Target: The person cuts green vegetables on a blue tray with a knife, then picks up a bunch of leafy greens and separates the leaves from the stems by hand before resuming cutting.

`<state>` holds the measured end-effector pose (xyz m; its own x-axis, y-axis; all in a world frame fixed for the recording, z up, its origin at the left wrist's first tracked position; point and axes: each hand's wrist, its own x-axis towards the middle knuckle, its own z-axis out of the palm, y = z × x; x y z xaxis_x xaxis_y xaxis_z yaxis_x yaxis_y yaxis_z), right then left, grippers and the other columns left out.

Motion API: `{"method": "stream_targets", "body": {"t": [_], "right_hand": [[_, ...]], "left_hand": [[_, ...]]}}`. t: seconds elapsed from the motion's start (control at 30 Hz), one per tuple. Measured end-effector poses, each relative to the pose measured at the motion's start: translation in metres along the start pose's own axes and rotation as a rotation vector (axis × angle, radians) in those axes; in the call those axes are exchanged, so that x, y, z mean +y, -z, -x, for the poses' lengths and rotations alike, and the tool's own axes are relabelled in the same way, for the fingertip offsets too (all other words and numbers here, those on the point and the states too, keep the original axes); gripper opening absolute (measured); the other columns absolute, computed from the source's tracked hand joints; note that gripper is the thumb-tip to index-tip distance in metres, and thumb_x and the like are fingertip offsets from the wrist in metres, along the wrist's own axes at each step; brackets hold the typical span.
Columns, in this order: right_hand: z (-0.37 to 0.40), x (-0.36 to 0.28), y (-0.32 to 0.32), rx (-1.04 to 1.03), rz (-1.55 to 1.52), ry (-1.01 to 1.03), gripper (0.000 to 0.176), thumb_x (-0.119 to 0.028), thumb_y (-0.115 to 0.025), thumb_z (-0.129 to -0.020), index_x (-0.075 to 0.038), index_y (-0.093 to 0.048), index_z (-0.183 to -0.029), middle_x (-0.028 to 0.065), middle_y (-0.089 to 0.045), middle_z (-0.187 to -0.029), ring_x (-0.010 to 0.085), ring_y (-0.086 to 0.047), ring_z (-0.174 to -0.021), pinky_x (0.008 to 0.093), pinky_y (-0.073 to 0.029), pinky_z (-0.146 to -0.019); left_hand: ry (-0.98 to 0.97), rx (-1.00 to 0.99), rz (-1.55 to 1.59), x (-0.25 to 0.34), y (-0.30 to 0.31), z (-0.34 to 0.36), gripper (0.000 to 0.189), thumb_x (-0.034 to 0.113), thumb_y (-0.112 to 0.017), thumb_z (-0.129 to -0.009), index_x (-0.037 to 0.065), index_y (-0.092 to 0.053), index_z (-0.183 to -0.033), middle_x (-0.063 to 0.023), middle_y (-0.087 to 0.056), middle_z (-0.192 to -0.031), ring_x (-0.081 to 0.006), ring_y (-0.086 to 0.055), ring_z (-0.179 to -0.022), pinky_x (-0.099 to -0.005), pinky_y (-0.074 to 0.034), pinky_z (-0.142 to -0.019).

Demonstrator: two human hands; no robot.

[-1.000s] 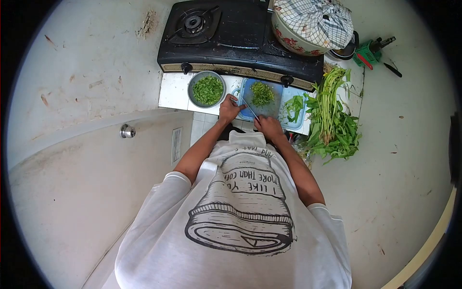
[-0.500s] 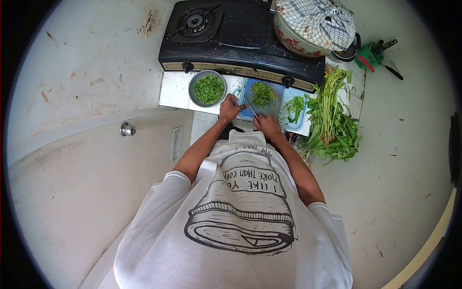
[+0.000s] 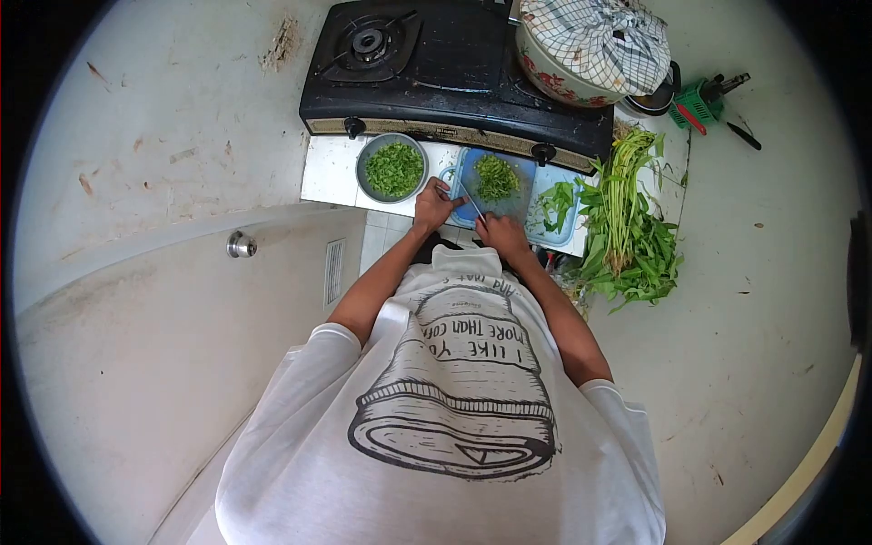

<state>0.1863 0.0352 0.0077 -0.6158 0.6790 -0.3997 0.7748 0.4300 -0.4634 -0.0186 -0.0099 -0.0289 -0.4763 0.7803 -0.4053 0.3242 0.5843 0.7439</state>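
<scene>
My right hand (image 3: 503, 234) is closed round the handle of a knife (image 3: 474, 205), whose blade slants up and left over a blue cutting board (image 3: 518, 207). At the board's left edge is my left hand (image 3: 435, 202), its fingers bent close to the blade; whether they hold anything is too small to tell. Chopped greens (image 3: 496, 177) lie in a pile on the board, just above the knife. A grey bowl (image 3: 361, 178) of chopped greens (image 3: 394, 170) stands left of my left hand. Some loose leaves (image 3: 556, 205) rest in a light blue tray (image 3: 576, 227) on the right.
Behind the board is a black two-burner stove (image 3: 454, 68). On its right side sits a floral pot (image 3: 563, 80) under a checked cloth (image 3: 604, 41). A large bunch of leafy greens (image 3: 631, 218) lies at the right. Beyond are a green basket (image 3: 698, 102) and a black-handled knife (image 3: 744, 135).
My right hand has shifted very slightly to the left with the knife. My left hand stays in nearly the same place.
</scene>
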Motion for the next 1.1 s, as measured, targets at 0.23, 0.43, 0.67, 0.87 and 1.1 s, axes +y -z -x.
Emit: {"method": "stream_targets", "body": {"t": [0.23, 0.43, 0.67, 0.87, 1.1], "right_hand": [[0.006, 0.002, 0.005, 0.034, -0.011, 0.011, 0.045, -0.044, -0.053, -0.101, -0.002, -0.07, -0.098, 0.0273, -0.07, -0.079, 0.0461, -0.071, -0.079, 0.0563, -0.057, -0.073], [0.007, 0.004, 0.001, -0.002, 0.017, 0.039, 0.045, -0.044, -0.052, -0.102, -0.002, -0.07, -0.099, 0.0276, -0.07, -0.078, 0.0462, -0.071, -0.079, 0.0566, -0.057, -0.073], [0.005, 0.004, 0.001, -0.002, -0.016, -0.009, 0.045, -0.044, -0.052, -0.102, -0.003, -0.069, -0.101, 0.027, -0.071, -0.08, 0.0455, -0.071, -0.081, 0.0569, -0.057, -0.076], [0.006, 0.011, 0.005, 0.073, -0.025, -0.061, 0.044, -0.045, -0.053, -0.102, -0.004, -0.07, -0.1, 0.0255, -0.071, -0.078, 0.0448, -0.072, -0.076, 0.0554, -0.058, -0.072], [0.008, 0.008, 0.018, 0.235, -0.043, -0.057, 0.042, -0.045, -0.058, -0.099, -0.005, -0.07, -0.093, 0.0247, -0.07, -0.074, 0.0434, -0.072, -0.071, 0.0537, -0.058, -0.066]], "left_hand": [[-0.04, -0.002, -0.002, -0.004, -0.001, 0.001, 0.056, 0.035, -0.095, -0.068, 0.006, -0.059, -0.1, -0.0068, -0.066, -0.077, -0.0209, -0.066, -0.071, -0.0348, -0.055, -0.071], [-0.07, -0.017, 0.034, -0.007, -0.001, 0.003, 0.056, 0.034, -0.094, -0.07, 0.005, -0.058, -0.101, -0.0074, -0.065, -0.077, -0.0218, -0.066, -0.072, -0.0357, -0.054, -0.07], [-0.118, -0.004, 0.054, -0.009, -0.001, 0.005, 0.055, 0.032, -0.094, -0.072, 0.004, -0.058, -0.102, -0.0079, -0.064, -0.077, -0.0214, -0.065, -0.071, -0.0358, -0.054, -0.069], [-0.096, -0.038, 0.073, -0.004, 0.004, 0.007, 0.053, 0.033, -0.092, -0.074, 0.004, -0.058, -0.103, -0.0081, -0.064, -0.078, -0.0204, -0.064, -0.072, -0.0348, -0.054, -0.07], [-0.371, 0.069, -0.119, 0.004, 0.01, 0.009, 0.034, 0.02, -0.077, -0.088, 0.003, -0.058, -0.11, -0.0113, -0.063, -0.09, -0.0238, -0.063, -0.074, -0.036, -0.052, -0.067]]}}
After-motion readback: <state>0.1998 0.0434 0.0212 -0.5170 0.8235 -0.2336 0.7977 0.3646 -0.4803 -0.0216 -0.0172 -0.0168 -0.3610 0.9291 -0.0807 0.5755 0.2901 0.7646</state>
